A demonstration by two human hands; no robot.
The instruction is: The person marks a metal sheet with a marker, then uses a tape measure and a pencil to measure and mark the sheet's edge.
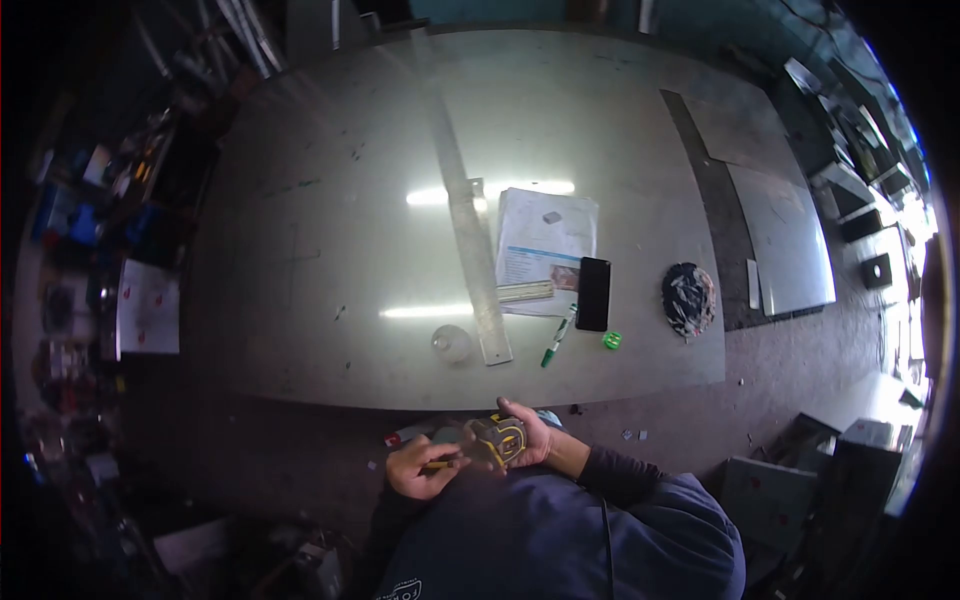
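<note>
My right hand [538, 440] is wrapped around a black and yellow tape measure [507, 441], held close in front of my body near the table's front edge. Left of it, my left hand [412, 468] is closed, with a thin yellow strip [440, 463] showing at its fingers; whether this is tape blade or a pencil I cannot tell. Beyond the hands, a long metal straightedge [468, 225] lies on the sheet-metal tabletop [330, 250]. To its right are printed papers [545, 225], a folding rule [525, 291], a black phone [594, 294] and a green marker [558, 337].
A small green sharpener-like item [612, 341] and a round dark patterned pad [688, 299] sit toward the right. Near the straightedge's front end stands a clear round container [452, 344]. More metal sheets [785, 235] lie at right; cluttered shelves [85, 230] line the left.
</note>
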